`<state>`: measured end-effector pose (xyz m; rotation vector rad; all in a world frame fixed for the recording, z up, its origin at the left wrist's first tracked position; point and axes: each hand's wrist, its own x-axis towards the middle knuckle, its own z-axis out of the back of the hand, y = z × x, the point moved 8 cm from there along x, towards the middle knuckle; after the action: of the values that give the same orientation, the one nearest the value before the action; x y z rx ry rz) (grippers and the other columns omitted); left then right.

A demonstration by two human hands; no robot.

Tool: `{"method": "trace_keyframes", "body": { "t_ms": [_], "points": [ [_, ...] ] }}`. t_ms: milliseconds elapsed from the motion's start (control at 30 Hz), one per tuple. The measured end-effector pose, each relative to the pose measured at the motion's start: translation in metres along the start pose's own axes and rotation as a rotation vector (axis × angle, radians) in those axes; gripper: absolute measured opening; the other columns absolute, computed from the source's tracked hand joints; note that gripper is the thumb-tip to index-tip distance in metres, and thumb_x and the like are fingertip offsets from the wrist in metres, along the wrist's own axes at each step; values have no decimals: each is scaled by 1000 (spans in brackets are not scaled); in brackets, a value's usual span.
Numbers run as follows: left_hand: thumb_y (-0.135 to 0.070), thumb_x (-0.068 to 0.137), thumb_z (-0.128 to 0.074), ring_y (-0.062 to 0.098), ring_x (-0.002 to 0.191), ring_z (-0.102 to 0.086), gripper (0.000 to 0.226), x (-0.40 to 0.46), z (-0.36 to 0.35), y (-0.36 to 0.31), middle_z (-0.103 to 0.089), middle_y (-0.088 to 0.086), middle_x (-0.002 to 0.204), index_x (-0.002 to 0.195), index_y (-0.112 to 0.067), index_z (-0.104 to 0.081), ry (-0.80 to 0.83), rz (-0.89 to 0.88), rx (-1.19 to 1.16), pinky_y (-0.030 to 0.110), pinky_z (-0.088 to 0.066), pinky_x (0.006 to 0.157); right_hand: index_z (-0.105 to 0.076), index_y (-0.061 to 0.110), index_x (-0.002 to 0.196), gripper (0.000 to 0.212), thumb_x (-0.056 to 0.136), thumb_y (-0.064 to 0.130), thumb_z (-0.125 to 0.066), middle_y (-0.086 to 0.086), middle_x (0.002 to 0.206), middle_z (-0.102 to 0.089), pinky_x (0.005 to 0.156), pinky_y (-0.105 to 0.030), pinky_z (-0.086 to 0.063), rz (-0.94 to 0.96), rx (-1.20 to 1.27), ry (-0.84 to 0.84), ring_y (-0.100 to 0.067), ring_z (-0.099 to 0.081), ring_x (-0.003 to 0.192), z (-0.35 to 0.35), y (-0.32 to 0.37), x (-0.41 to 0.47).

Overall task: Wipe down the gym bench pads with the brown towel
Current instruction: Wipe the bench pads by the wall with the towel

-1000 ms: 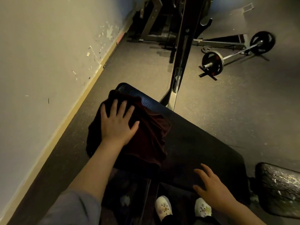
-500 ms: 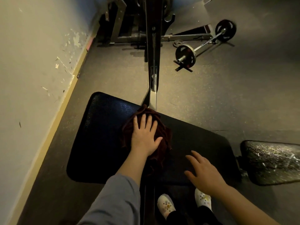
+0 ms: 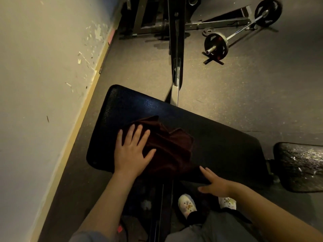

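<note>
A wide black bench pad [image 3: 218, 140] lies across the middle of the view. A crumpled brown towel [image 3: 171, 145] rests on its left half. My left hand [image 3: 132, 152] presses flat on the towel's left part, fingers spread. My right hand [image 3: 215, 184] rests at the pad's near edge, to the right of the towel, fingers apart and holding nothing. A second, worn pad [image 3: 300, 165] sits at the right edge of the view.
A pale wall [image 3: 43, 84] with a baseboard runs close along the left. The bench's metal frame [image 3: 175, 49] extends away across the floor. A barbell with plates [image 3: 216, 45] lies at the back right. My white shoes [image 3: 187, 205] stand under the pad's near edge.
My left hand has slid the towel from the pad's middle back toward the left and nearer edge. My right hand has shifted back to the pad's near edge.
</note>
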<state>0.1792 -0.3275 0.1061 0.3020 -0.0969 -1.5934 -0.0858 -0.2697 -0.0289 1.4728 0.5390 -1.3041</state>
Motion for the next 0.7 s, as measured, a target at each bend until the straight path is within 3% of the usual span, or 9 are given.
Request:
{"method": "trace_keyframes", "body": {
  "t_ms": [133,267,433,567,700],
  "points": [
    [-65,93,-16,28,151,-17,73,4,10,13,-27,6,162,154,-27,-31,-21,109,48,53,2,118,12,40,154,89,98,35,-57,6,163,20,120,-41,-21,15,-52,18,-27,-9,151,-2,-2,0],
    [-62,97,-11,35,151,11,73,25,5,-21,6,9,166,157,-23,5,52,118,78,62,6,114,21,38,152,94,98,37,-56,3,161,25,108,-33,-40,-17,-225,15,-27,-33,143,-1,-5,2],
    [-59,100,-13,36,151,11,72,63,-16,-87,9,11,166,158,-20,3,75,-52,59,62,3,117,23,39,151,93,99,36,-54,1,161,26,96,-31,-48,18,-344,10,-26,-53,124,-1,-6,8],
    [-61,100,-16,35,151,11,73,73,-30,-130,9,11,166,159,-21,2,110,-185,65,59,4,118,23,39,151,92,100,34,-53,0,161,28,107,-42,-43,59,-367,-19,-32,-42,136,-3,-12,14],
    [-65,98,-15,30,152,13,74,55,-36,-132,10,8,166,158,-25,3,112,-269,90,55,7,118,21,38,152,91,98,41,-53,1,163,20,120,-56,-8,56,-509,-120,-29,3,152,-4,-16,12]
  ]
}}
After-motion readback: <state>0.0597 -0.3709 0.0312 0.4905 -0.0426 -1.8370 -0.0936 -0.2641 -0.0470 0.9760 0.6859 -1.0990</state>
